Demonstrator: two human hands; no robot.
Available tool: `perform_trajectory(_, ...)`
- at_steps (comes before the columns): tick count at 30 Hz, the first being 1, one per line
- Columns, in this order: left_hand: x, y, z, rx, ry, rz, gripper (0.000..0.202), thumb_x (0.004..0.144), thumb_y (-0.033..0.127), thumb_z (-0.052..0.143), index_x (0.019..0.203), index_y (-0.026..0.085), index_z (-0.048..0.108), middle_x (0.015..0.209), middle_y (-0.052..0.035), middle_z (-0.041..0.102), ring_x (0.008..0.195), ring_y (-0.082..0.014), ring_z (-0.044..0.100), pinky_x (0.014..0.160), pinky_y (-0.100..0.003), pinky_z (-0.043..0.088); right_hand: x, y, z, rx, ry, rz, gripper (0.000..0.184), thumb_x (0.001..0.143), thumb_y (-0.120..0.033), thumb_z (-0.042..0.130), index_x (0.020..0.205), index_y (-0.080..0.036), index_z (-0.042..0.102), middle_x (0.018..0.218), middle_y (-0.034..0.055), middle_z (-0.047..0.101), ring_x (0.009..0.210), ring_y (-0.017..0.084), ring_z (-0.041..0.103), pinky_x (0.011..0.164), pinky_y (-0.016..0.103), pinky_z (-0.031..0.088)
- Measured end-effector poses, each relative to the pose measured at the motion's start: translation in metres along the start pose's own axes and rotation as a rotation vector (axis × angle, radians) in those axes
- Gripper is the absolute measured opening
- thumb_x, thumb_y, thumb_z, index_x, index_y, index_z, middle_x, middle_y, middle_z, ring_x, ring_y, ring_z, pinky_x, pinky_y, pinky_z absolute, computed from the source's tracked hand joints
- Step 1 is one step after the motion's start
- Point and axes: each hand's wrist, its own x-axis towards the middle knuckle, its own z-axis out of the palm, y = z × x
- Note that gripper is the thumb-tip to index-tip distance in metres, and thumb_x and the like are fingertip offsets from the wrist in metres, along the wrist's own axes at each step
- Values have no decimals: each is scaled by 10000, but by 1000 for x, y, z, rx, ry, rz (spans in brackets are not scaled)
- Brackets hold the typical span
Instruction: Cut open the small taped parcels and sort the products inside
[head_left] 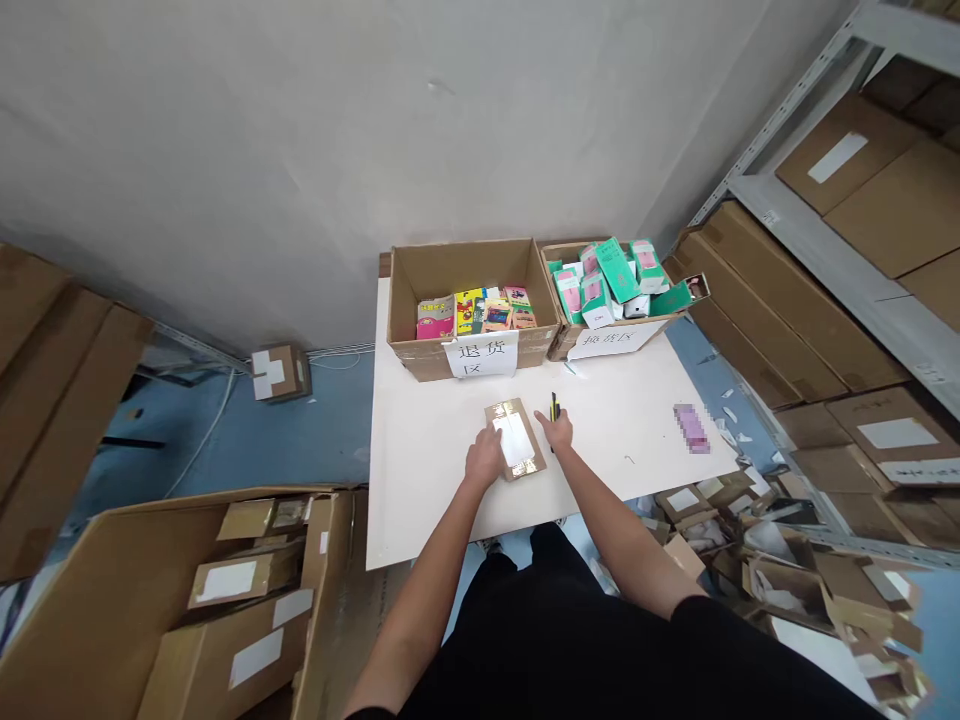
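A small flat cardboard parcel (515, 438) with a white label and shiny tape lies on the white table in front of me. My left hand (484, 458) grips its left edge, fingertips on the label's side. Just right of the parcel, my right hand (556, 430) is on a yellow and black utility knife (555, 402), which points away from me. Its thumb sticks out to the left, and the fingers cover part of the knife's handle.
On the table (420, 500) stand a carton of colourful small boxes (416, 355) and a carton of green and white boxes (559, 350). A blurred purple item (691, 428) lies right. A big carton (112, 570) of parcels is left; opened boxes (780, 590) litter the right floor beside shelving (817, 240).
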Motion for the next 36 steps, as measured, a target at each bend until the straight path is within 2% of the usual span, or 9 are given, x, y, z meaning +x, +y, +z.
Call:
perform_trajectory(3, 13, 8, 8, 23, -79, 157, 799, 935, 175, 560, 1683, 225, 283, 1780, -110, 206, 1645, -300, 168, 1207, -433, 393, -29, 44, 0, -63, -33, 52, 752, 806, -752, 708, 1273, -175, 589, 1241, 192, 731, 1157, 348, 706, 905, 377, 547)
perform_trajectory(8, 18, 14, 24, 86, -122, 91, 889, 919, 169, 537, 1718, 186, 149, 1793, -112, 71, 1664, -289, 34, 1231, -493, 356, -64, 82, 22, -77, -145, 62, 677, 823, -684, 717, 1246, -165, 617, 1228, 177, 738, 1155, 324, 713, 925, 359, 545)
perform_trajectory(17, 6, 39, 36, 126, -200, -86, 868, 922, 310, 537, 1712, 159, 208, 1790, -140, 92, 1649, -397, 44, 1233, -596, 326, -35, 63, 22, -57, -26, 25, 617, 756, -649, 803, 1146, -222, 586, 1123, 141, 753, 1046, 321, 729, 783, 342, 549)
perform_trajectory(21, -2, 46, 31, 70, -268, -88, 771, 913, 293, 545, 1649, 130, 383, 1666, -242, 410, 1527, -434, 388, 1169, -607, 397, -17, 39, 28, 50, 93, 74, 510, 756, -547, 838, 1050, -246, 550, 1034, 105, 758, 964, 276, 729, 721, 297, 544)
perform_trajectory(24, 2, 37, 16, 43, -229, -19, 632, 979, 309, 467, 1598, 182, 471, 1547, -205, 575, 1465, -382, 477, 1142, -555, 442, -9, 31, 24, 199, 118, 88, 378, 857, -530, 749, 976, -256, 517, 913, 52, 739, 821, 217, 721, 660, 263, 541)
perform_trajectory(27, 8, 22, 7, 52, -145, 25, 652, 1030, 402, 415, 1659, 236, 370, 1729, -119, 348, 1606, -357, 251, 1250, -553, 322, -8, 45, 10, 354, -15, 79, 321, 995, -564, 552, 916, -259, 490, 703, -13, 655, 583, 165, 651, 542, 246, 509)
perform_trajectory(30, 7, 8, 15, 54, -134, 15, 732, 1038, 529, 398, 1708, 280, 240, 1804, -43, 96, 1655, -359, 44, 1307, -595, 175, -16, 72, -5, 377, -240, 67, 362, 1043, -559, 464, 846, -255, 482, 538, -57, 545, 409, 137, 531, 437, 236, 439)
perform_trajectory(33, 4, 2, 30, 41, -122, 19, 733, 1052, 548, 351, 1719, 300, 179, 1806, -6, 5, 1661, -329, -36, 1323, -591, 103, -24, 88, -13, 329, -365, 26, 399, 1041, -552, 488, 786, -244, 498, 488, -61, 517, 361, 124, 484, 398, 229, 403)
perform_trajectory(36, 5, 1, 40, 26, -115, 15, 731, 1053, 546, 347, 1720, 308, 168, 1805, 2, -9, 1660, -326, -45, 1325, -594, 80, -26, 87, -14, 281, -381, -4, 440, 1043, -551, 493, 736, -236, 500, 484, -51, 524, 355, 115, 479, 396, 227, 400)
